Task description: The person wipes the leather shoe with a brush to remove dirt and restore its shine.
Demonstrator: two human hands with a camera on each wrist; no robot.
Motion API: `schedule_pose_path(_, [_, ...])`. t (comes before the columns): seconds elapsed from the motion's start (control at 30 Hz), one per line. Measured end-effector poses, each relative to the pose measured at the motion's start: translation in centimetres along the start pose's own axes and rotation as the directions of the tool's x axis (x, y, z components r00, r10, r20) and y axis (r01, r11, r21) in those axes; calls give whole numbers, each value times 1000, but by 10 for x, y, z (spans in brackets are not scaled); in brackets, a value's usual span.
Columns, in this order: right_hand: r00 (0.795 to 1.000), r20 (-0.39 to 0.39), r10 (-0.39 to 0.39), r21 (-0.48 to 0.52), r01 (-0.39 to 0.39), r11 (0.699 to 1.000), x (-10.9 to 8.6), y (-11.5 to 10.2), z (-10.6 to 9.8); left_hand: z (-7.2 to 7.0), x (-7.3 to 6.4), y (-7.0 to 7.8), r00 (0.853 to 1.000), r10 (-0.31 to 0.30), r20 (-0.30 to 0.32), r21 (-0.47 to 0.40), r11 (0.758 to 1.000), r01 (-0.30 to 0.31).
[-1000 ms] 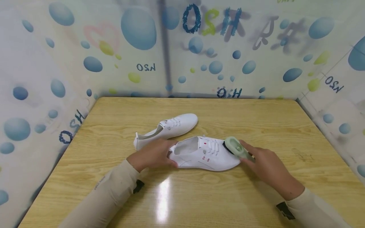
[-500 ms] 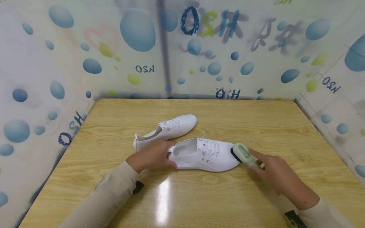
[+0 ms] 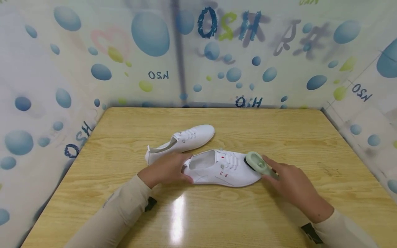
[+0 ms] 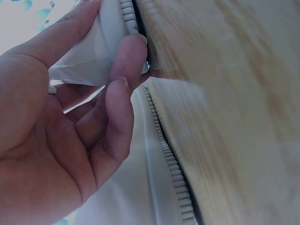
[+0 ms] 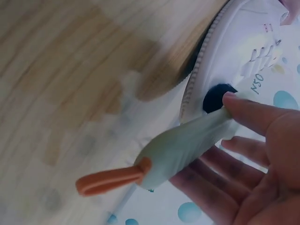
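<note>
A white lace-up shoe (image 3: 217, 170) with red letters on its side lies on the table, toe to the right. My left hand (image 3: 169, 168) grips its heel; in the left wrist view, thumb and fingers (image 4: 129, 58) pinch the heel end. My right hand (image 3: 293, 182) holds a pale green brush (image 3: 258, 162) by its handle. The dark bristles (image 5: 218, 97) rest against the top of the toe. An orange loop (image 5: 112, 179) hangs from the handle's end in the right wrist view. Behind lies the second white shoe (image 3: 198, 135), its heel partly hidden by my left hand.
The wooden table (image 3: 263, 127) has a glossy top that reflects light near the front. A wall covering (image 3: 217, 82) with blue bubbles and letters rises behind the table's far edge and along both sides.
The brush slid right and down to the toe tip half a second ago, and is now back up and left toward the laces. My left hand and both shoes have stayed in place.
</note>
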State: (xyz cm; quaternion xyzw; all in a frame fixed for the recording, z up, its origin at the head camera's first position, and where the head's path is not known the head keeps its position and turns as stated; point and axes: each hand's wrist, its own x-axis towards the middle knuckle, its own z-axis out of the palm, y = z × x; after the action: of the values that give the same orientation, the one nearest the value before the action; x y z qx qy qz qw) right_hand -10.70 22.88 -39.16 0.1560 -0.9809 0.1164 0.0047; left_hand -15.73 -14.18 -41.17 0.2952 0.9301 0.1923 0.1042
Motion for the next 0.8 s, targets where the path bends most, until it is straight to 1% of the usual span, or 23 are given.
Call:
schedule_pose_path(0.13, [999,13,47,-5,-47,999,0,5,-2,1,1,0,1000,-2,-3,1,1000,2])
schedule_pose_path(0.27, [999,17,52,-9,-51,999,-4,11,-3,1,0,0,1000,-8,-5,1,1000,8])
schedule_pose_path(0.37, [998,39,46,-16,-46,999,-10,11,-3,0,0,1,1000,-11,-6,-2,1000,11])
schedule_pose_path(0.47, [998,61,30,-14,-29,999,-15,9,-2,0,-1,1,1000,-11,-5,-5,1000,11])
schedule_pose_path(0.57, [998,67,3,-5,-3,1000,-17,4,0,0,-1,0,1000,-16,-1,-2,1000,16])
schedule_pose_path(0.67, [999,45,-27,-1,27,1000,-15,-2,2,0,-1,0,1000,-18,-1,3,1000,18])
schedule_pose_path(0.8, [998,0,-55,-5,55,998,-8,-6,3,0,-1,0,1000,-6,-6,9,1000,6])
